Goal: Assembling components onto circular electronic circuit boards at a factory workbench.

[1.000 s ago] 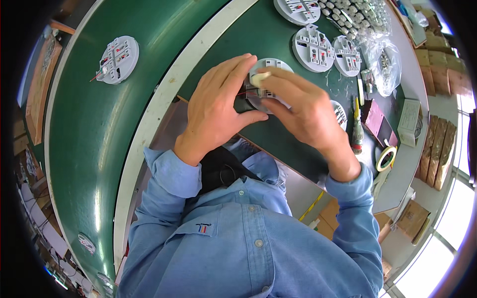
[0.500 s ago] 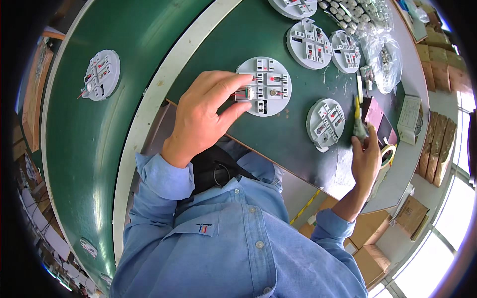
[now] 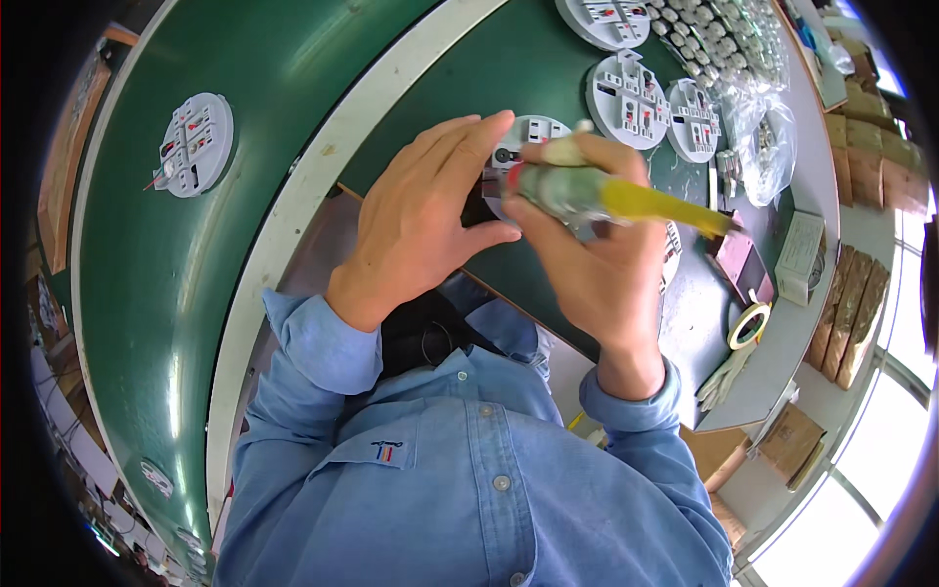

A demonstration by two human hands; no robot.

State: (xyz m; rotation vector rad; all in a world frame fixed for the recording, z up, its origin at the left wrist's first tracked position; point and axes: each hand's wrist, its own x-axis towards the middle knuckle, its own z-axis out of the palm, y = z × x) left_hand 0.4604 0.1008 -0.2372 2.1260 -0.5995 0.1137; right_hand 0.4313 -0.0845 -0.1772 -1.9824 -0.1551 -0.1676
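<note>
Yellow-ended tool [image 3: 618, 199] in grasp of right hand [image 3: 608, 266], left hand [image 3: 423, 217] (hold unclear) beside grey disc [image 3: 538, 127].

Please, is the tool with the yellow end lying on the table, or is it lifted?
Lifted: the tool is gripped in the right hand, its yellow end pointing to the right.

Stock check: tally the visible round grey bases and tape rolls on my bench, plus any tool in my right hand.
Round grey bases: 5, some partly hidden
Tape roll: 1
Yellow-shafted tool in the right hand: 1
Total: 7
</note>
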